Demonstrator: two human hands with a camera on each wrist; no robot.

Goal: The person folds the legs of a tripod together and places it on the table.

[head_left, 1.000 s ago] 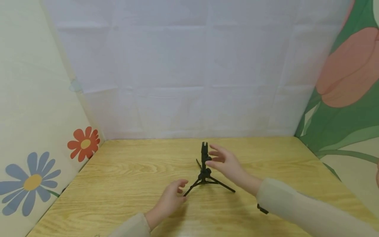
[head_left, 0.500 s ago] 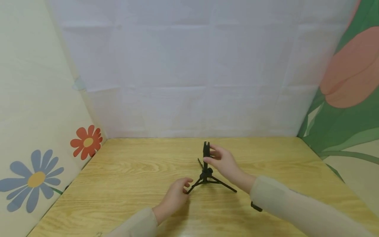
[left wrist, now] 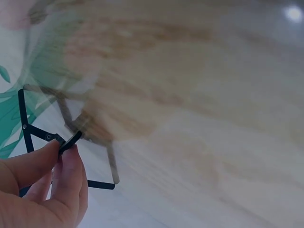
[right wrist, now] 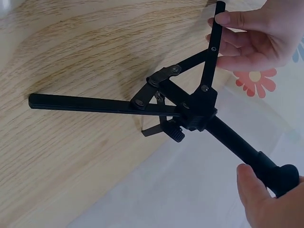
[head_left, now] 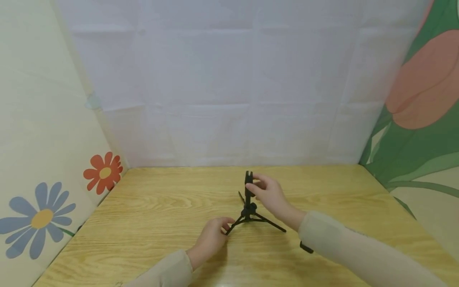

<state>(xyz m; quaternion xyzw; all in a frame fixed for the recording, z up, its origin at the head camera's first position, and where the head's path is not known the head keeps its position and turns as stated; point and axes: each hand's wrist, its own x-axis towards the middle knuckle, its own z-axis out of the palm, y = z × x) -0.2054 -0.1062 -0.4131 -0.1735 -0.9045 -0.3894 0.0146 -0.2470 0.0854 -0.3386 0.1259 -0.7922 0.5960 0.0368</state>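
Note:
A black folding tripod stand point(head_left: 247, 211) stands upright on the wooden table with its legs spread. The left hand point(head_left: 212, 238) pinches the end of its left front leg point(head_left: 233, 226); the right wrist view shows that hand point(right wrist: 259, 35) with thumb and fingers on either side of the leg. Around the upper post point(head_left: 248, 178) the right hand point(head_left: 272, 195) has its thumb in front and fingers behind. In the right wrist view the right hand's thumb point(right wrist: 251, 187) lies by the post near a round knob point(right wrist: 288, 175). The left wrist view shows the left hand point(left wrist: 52, 190) at a black leg.
The wooden table point(head_left: 161, 199) meets a white creased cloth point(head_left: 201, 79) at its back edge. Flower-printed panels stand at the left point(head_left: 36, 99) and right point(head_left: 423, 159). A small black piece point(head_left: 306, 247) shows under the right sleeve.
The left hand has moved right onto the tripod's leg and grips it. The right hand has closed from beside the post onto its upper part. The tripod has stayed about in place.

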